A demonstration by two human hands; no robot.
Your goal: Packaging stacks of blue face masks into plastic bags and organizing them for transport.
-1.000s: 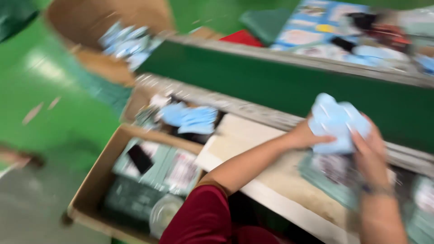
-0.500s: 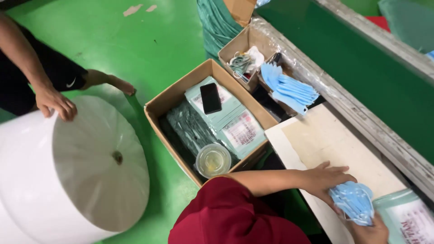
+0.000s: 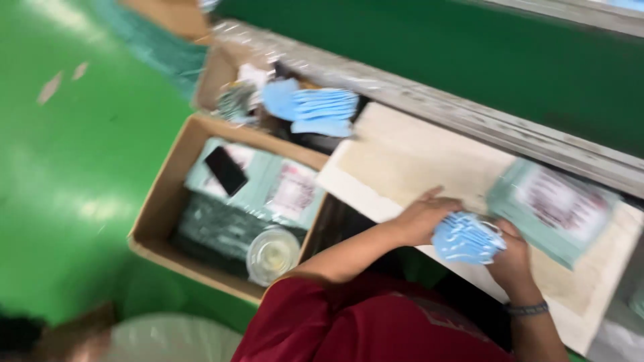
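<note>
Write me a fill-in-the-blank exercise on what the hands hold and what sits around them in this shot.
1. Both hands, the left hand and the right hand, hold a stack of light ____ face masks.
2. The black phone lies inside the cardboard ____.
3. The clear round container sits in the same box, ____ the person than the phone.
4. The teal packet lies on the pale ____.

Missing words: blue; box; nearer; board

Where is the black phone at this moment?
In the head view the phone is left of centre, lying on the green packets inside the open cardboard box, up-left of the clear cup.
</note>
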